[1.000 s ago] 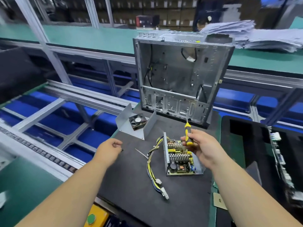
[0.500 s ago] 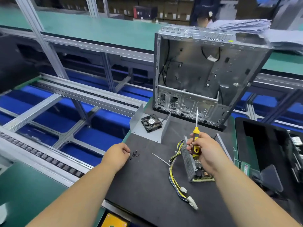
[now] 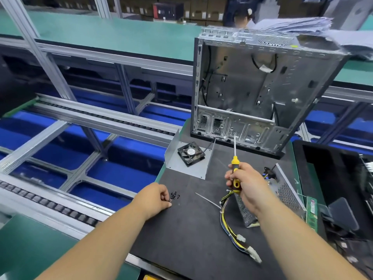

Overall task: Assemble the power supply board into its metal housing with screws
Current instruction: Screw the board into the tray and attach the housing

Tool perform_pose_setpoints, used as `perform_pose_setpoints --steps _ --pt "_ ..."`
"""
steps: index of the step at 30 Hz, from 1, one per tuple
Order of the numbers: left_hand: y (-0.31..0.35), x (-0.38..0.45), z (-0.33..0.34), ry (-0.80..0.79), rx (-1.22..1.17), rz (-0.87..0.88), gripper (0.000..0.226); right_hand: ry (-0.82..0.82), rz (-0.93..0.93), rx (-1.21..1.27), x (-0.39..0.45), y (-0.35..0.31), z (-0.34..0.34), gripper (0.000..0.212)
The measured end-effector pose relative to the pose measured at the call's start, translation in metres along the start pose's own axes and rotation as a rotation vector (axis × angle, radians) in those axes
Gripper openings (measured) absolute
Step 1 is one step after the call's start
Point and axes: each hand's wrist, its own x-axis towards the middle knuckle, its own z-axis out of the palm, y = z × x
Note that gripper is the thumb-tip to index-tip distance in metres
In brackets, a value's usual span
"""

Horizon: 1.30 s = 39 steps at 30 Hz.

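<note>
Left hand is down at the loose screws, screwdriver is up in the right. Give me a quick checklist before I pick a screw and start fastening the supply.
1. Screws within reach: ok. The small black screws lie on the black mat right at the left hand fingertips.
2. Screw actually pinched: cannot tell. The fingertips hide any screw.
3. Tool held firmly: ok. The right hand grips the yellow screwdriver, tip pointing up and away.
4. Board seated in the perforated metal housing: cannot tell. The right hand and forearm cover its inside.
5. Wire harness out of the way: ok. It trails on the mat left of the housing.
</note>
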Motion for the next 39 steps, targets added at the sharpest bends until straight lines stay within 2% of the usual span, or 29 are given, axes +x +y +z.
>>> perform_pose_setpoints --steps 5,8,12,15,23,27,33,39 --pt "0.002 -0.001 0.001 0.014 0.022 0.009 0.012 -0.011 -0.008 -0.020 -0.003 -0.003 0.000 0.023" --pt "0.004 -0.002 0.002 0.030 -0.046 -0.013 0.011 -0.005 -0.006 -0.005 -0.007 -0.005 -0.005 0.023" --pt "0.019 -0.004 -0.009 0.102 -0.325 -0.075 0.006 0.013 -0.002 -0.074 -0.013 -0.011 -0.015 0.028" --pt "0.047 -0.002 -0.020 0.102 -0.531 -0.060 0.011 0.008 -0.029 -0.148 -0.019 -0.015 -0.025 0.026" --pt "0.146 0.007 -0.013 0.028 -1.056 0.008 0.014 -0.077 -0.177 -0.185 -0.042 -0.031 -0.068 0.015" --pt "0.183 0.011 -0.002 -0.034 -1.231 0.019 0.013 -0.034 -0.245 -0.165 -0.053 -0.042 -0.098 0.008" --pt "0.227 0.008 0.018 -0.113 -1.200 0.063 0.012 0.029 -0.306 -0.204 -0.066 -0.055 -0.140 0.013" --pt "0.257 -0.001 0.034 -0.154 -1.118 0.092 0.011 0.065 -0.308 -0.191 -0.074 -0.058 -0.177 0.009"
